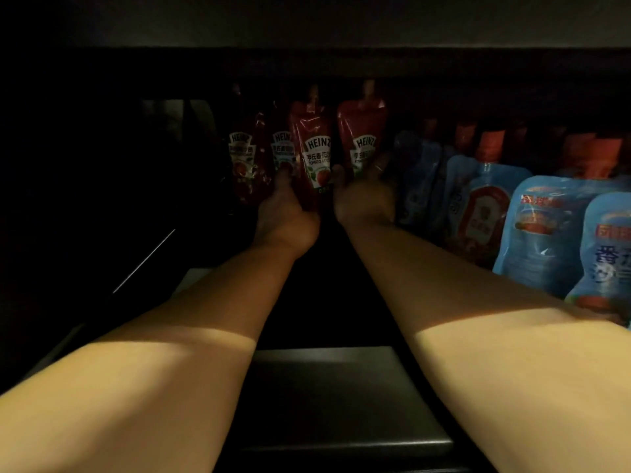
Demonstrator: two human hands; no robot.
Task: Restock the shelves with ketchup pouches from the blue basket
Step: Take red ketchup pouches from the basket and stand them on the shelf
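Observation:
Several red Heinz ketchup pouches stand upright at the back of a dark shelf [341,387]. Both my arms reach deep into it. My left hand [285,216] sits against the lower left side of the front middle ketchup pouch [316,155], with its fingers up against the pouch behind [281,148]. My right hand [365,198] wraps the bottom of the right ketchup pouch [362,134], thumb on the left and fingers on the right. The darkness hides the fingertips. The blue basket is out of view.
A row of blue pouches [546,233] with red caps fills the shelf's right side, close to my right forearm. The shelf above [341,59] hangs low over the pouch tops. The left part of the shelf is black shadow.

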